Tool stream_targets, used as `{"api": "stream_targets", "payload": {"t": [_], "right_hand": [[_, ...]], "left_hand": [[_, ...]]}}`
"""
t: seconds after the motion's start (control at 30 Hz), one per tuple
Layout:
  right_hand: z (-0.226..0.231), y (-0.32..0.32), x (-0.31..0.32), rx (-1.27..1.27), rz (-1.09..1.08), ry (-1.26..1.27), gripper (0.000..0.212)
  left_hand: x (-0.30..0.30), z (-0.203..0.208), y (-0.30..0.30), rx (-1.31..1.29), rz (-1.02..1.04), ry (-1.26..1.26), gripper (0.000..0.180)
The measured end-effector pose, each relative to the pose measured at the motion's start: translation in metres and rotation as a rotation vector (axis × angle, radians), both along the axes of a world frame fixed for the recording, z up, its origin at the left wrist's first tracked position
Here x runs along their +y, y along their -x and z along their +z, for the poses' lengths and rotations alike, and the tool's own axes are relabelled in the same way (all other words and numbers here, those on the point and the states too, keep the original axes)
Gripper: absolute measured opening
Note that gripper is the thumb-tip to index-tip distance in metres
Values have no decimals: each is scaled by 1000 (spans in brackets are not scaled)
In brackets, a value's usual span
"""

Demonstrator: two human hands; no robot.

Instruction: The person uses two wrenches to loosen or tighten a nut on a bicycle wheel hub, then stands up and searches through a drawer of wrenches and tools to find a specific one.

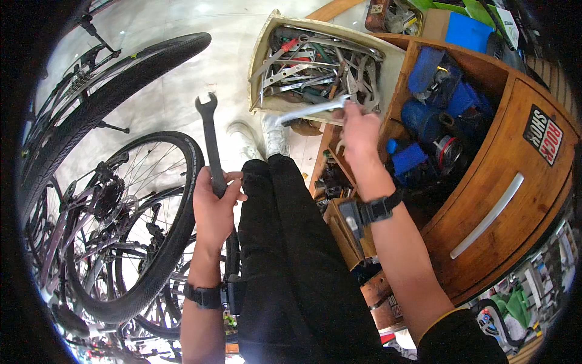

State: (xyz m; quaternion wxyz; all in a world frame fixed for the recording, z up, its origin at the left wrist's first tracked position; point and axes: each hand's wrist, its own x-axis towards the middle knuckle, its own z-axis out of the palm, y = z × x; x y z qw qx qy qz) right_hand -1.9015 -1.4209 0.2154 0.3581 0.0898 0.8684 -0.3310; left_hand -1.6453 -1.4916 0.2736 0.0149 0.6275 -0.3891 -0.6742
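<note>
In my left hand (213, 209) is a dark grey open-end wrench (210, 136), held upright by its lower end with the jaw pointing away from me. My right hand (362, 136) grips one end of a long silver tool (312, 111), smeared by motion, so its exact kind is unclear. That tool reaches leftward over the near edge of a cream drawer (259, 64). Inside the drawer lies a jumble of wrenches, pliers and other hand tools (315, 70), among them a red-handled one (290, 45).
Several bicycles with black tyres (191, 176) crowd the left. At right stands a wooden cabinet (485, 200) with a long metal handle (488, 216) and an open compartment of blue containers (424, 115). My white shoes (276, 136) are below the drawer. A metal tin (393, 17) sits behind.
</note>
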Motion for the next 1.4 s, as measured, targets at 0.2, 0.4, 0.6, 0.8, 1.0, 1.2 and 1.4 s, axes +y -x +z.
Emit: {"api": "stream_targets", "payload": {"t": [0.2,0.4,0.6,0.8,1.0,1.2,1.4], "right_hand": [[-70,22,38,82,-164,32,18],[-136,18,83,-30,-13,-114,21],[-133,-1,63,-105,19,-251,27],[-138,8,45,35,465,-619,32],[-137,12,21,76,736,-523,27],[-144,23,-49,362,1153,-306,28],[-199,51,-61,354,1497,-273,21]], "left_hand": [[-4,-7,-16,69,-33,-79,16],[-10,-9,-7,18,-51,-53,17],[-11,-11,-4,21,-76,-71,16],[-10,-10,-1,11,-79,-83,17],[-7,-16,5,-25,-63,-84,17],[-11,-23,5,16,-60,-111,17],[-18,-43,19,18,-6,-134,17]]}}
